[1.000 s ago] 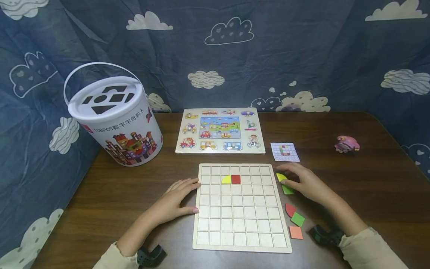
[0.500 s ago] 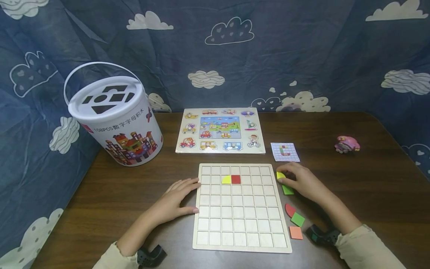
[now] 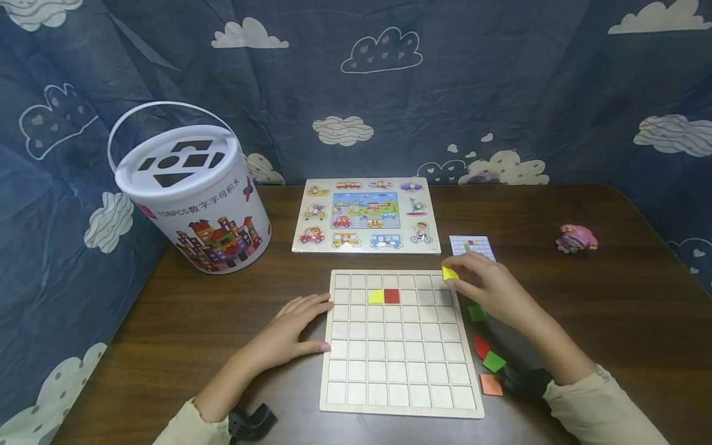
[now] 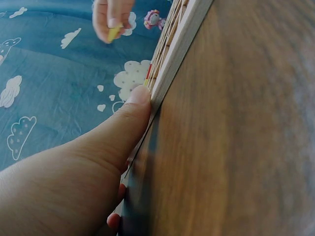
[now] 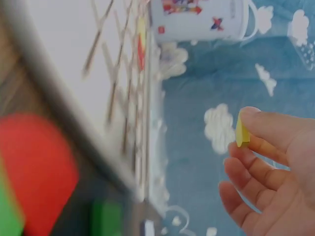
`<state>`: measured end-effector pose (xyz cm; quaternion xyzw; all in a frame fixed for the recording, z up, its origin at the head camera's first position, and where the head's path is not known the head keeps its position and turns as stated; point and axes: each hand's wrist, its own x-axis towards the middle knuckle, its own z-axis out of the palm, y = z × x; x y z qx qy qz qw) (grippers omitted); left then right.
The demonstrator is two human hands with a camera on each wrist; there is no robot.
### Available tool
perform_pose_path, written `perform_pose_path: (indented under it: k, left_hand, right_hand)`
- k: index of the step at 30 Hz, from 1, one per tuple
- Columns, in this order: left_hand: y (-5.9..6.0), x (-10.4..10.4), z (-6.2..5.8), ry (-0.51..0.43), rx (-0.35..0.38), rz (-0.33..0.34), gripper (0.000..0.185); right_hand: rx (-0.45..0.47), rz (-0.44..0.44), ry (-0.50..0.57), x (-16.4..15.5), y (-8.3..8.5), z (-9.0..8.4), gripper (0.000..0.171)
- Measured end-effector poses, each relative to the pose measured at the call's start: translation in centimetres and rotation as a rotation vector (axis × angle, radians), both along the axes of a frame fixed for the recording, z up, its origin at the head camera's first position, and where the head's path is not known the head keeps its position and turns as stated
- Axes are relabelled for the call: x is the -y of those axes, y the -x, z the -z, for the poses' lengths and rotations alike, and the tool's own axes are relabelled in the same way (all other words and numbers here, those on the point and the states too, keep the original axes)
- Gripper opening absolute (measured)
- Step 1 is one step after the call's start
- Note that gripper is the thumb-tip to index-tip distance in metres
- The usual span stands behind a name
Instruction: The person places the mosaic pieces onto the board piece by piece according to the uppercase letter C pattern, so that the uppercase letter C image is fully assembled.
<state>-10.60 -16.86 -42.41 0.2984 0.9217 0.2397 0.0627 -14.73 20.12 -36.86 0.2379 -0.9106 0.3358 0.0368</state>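
My right hand (image 3: pixel 495 289) pinches a yellow piece (image 3: pixel 449 272) between thumb and fingers, raised over the far right corner of a wooden grid board (image 3: pixel 397 355). In the right wrist view this yellow piece (image 5: pixel 241 131) is thin, seen nearly edge-on. My left hand (image 3: pixel 292 327) rests against the board's left edge, fingers extended; its thumb touches the side in the left wrist view. In the board's second row, a yellow quarter-circle tile (image 3: pixel 376 296) sits beside a red square tile (image 3: pixel 392 296).
Right of the board lie a green tile (image 3: pixel 476 313), a red rounded tile (image 3: pixel 481 347), another green tile (image 3: pixel 493 361) and an orange square (image 3: pixel 492 384). Behind are a pattern card (image 3: pixel 470 245), vehicle puzzle (image 3: pixel 366 244), white bucket (image 3: pixel 222 204) and pink toy (image 3: pixel 577 238).
My right hand has picked the yellow piece up from beside the green tile and moved it up and left, over the board's corner. The left hand stays put.
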Motion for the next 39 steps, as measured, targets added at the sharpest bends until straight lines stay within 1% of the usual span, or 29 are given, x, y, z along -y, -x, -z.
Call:
perform_pose_path:
  k: [4, 7, 10, 13, 15, 18, 21, 24, 27, 31, 35, 39]
  left_hand:
    - [0.1, -0.1, 0.0, -0.002, -0.001, 0.007, 0.073]
    - [0.1, -0.1, -0.1, -0.004, 0.001, 0.01, 0.073]
    - [0.1, -0.1, -0.1, -0.001, 0.003, 0.008, 0.073]
    - [0.1, -0.1, -0.2, 0.002, 0.006, 0.006, 0.073]
    - [0.1, 0.0, -0.2, 0.002, 0.006, 0.005, 0.073]
    - [0.1, 0.0, -0.1, 0.001, 0.005, 0.006, 0.073]
    - [0.1, 0.0, -0.1, 0.0, 0.002, 0.008, 0.073]
    - [0.1, 0.0, -0.1, 0.001, 0.001, 0.008, 0.073]
    - [0.1, 0.0, -0.1, 0.0, 0.001, 0.008, 0.073]
    - [0.1, 0.0, -0.1, 0.0, 0.0, 0.007, 0.072]
    - [0.1, 0.0, -0.1, -0.003, -0.004, 0.008, 0.073]
    - [0.1, 0.0, 0.0, -0.001, -0.005, 0.006, 0.073]
  right_hand:
    - [0.012, -0.011, 0.056, 1.7, -0.2, -0.9, 0.032]
    - [0.023, -0.013, 0.091, 2.9, -0.3, -0.9, 0.033]
    - [0.035, -0.025, 0.127, 4.0, -0.2, -0.3, 0.033]
    - [0.053, -0.047, 0.153, 4.7, 0.1, 0.8, 0.032]
    - [0.067, -0.059, 0.152, 5.0, 0.4, 1.6, 0.031]
    - [0.099, -0.059, 0.118, 5.1, 0.7, 2.8, 0.029]
    - [0.129, -0.056, 0.049, 5.0, 0.8, 3.6, 0.028]
    - [0.137, -0.063, -0.033, 5.1, 0.8, 4.0, 0.028]
    - [0.138, -0.07, -0.08, 5.2, 0.7, 4.1, 0.03]
    - [0.145, -0.067, -0.095, 5.3, 0.7, 3.9, 0.03]
    - [0.139, -0.067, -0.094, 5.3, 0.6, 3.8, 0.025]
    - [0.151, -0.096, -0.093, 5.1, 0.7, 3.7, 0.025]
